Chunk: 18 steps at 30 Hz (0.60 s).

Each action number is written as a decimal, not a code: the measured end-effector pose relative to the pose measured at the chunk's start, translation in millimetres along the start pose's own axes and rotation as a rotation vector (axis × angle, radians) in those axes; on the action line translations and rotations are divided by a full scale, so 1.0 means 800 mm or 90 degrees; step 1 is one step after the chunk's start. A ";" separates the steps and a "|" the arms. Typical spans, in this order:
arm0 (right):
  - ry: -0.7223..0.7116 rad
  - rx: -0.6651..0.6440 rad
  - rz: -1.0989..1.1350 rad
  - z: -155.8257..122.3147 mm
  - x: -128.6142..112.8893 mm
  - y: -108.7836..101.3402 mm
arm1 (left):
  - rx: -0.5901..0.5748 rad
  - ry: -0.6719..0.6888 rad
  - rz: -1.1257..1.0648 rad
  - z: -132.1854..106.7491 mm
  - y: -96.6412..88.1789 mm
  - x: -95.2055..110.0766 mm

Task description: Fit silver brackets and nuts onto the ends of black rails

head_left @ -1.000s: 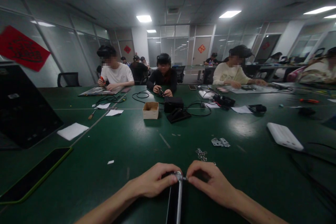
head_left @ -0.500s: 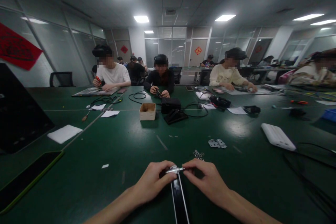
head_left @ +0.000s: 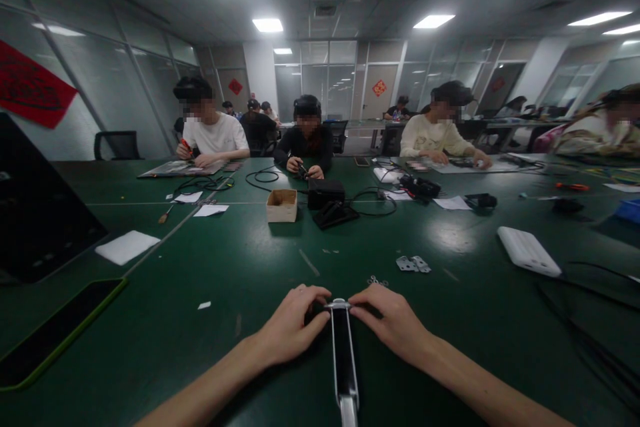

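Between my hands a long, narrow channel-shaped metal piece (head_left: pixel 343 353) with silver edges and a dark inside points away from me. Across its far end sits a silver end piece (head_left: pixel 339 305) with short pins or tips sticking out sideways. My left hand (head_left: pixel 295 321) is closed in a pinch at its left tip, thumb and forefinger nearly together. At the right tip, my right hand (head_left: pixel 393 320) pinches in the same way. A silver bar (head_left: pixel 348 408) shows at the near end. Just beyond my right hand lie several small metal rings (head_left: pixel 377 281).
Two perforated metal plates (head_left: pixel 413 264) lie ahead to the right, with a white power bank (head_left: pixel 529 251) further right. A small cardboard box (head_left: pixel 281 207) and a black case (head_left: pixel 325 193) stand ahead. A phone (head_left: pixel 63 333) lies at left. Co-workers sit across the green table.
The metal piece has straightened between my hands, and its near silver bar has come into view. My left fingers have moved from over the end piece to its left tip.
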State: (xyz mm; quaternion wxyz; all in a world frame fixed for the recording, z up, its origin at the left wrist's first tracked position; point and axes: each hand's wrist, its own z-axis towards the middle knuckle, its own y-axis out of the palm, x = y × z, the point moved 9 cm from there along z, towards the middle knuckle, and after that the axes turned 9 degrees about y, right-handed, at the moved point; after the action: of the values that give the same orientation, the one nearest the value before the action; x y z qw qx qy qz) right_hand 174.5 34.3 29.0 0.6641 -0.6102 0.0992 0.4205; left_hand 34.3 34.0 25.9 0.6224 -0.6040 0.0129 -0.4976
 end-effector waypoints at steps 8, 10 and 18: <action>-0.055 -0.018 -0.096 0.006 -0.003 -0.011 | 0.007 0.022 0.061 0.001 0.000 -0.005; -0.064 0.018 -0.121 0.009 0.006 -0.034 | 0.022 0.028 0.088 0.000 -0.004 -0.005; 0.038 -0.035 -0.223 0.018 0.082 -0.080 | 0.036 0.081 0.188 -0.001 -0.010 0.005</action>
State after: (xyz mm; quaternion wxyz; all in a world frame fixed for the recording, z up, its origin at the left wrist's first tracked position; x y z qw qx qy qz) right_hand 253.7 81.9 36.9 0.7073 -0.6479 -0.0004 0.2827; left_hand 30.9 32.9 34.1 0.7035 -0.5449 0.1275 -0.4381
